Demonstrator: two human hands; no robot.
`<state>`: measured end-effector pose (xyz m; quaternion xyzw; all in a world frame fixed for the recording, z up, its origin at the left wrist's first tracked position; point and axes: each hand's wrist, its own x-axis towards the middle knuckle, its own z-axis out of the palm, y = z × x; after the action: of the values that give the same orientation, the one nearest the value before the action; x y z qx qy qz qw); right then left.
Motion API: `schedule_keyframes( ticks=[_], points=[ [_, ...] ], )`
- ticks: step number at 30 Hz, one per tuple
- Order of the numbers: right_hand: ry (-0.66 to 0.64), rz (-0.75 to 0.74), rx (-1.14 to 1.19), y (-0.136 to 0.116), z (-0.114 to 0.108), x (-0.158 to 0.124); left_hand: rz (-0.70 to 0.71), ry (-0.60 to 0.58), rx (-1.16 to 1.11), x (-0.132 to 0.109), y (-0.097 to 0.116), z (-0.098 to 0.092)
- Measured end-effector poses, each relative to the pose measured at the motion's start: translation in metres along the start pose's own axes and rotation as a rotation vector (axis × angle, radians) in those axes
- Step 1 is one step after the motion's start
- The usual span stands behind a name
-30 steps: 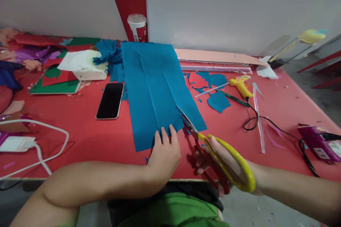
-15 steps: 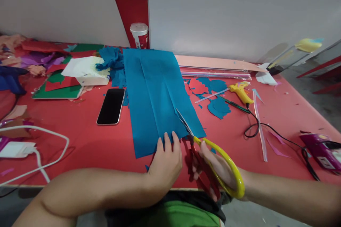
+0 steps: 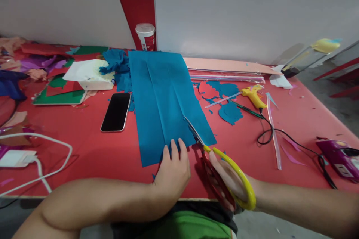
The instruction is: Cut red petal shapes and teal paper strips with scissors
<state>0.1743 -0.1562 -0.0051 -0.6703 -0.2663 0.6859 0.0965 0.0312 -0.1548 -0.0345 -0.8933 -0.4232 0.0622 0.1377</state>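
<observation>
A long blue paper sheet [image 3: 162, 97] lies lengthwise on the red table [image 3: 84, 149]. My left hand [image 3: 172, 170] rests on its near edge, fingers pressed together flat on the paper. My right hand [image 3: 227, 181] grips yellow-and-red scissors [image 3: 217, 166] by the handles. The blades [image 3: 193, 130] lie in a cut running up from the sheet's near right edge.
A black phone [image 3: 116, 112] lies left of the sheet. A yellow glue gun [image 3: 254, 96] with a black cord, glue sticks and blue and red cut-outs [image 3: 224, 99] are at the right. A purple device [image 3: 340, 157] sits far right; white cable [image 3: 42, 157], paper scraps and a cup [image 3: 146, 36] elsewhere.
The scissors have moved forward into the blue sheet, and the blades have closed along the cut. My left hand has stayed on the near edge.
</observation>
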Motion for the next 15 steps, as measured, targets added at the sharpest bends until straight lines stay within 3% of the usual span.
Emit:
schedule_keyframes(
  ticks=[15],
  points=[
    [-0.059, -0.033, 0.018, 0.01, -0.009, 0.006, -0.015, -0.011, 0.06, -0.002, 0.0, 0.0]
  ],
)
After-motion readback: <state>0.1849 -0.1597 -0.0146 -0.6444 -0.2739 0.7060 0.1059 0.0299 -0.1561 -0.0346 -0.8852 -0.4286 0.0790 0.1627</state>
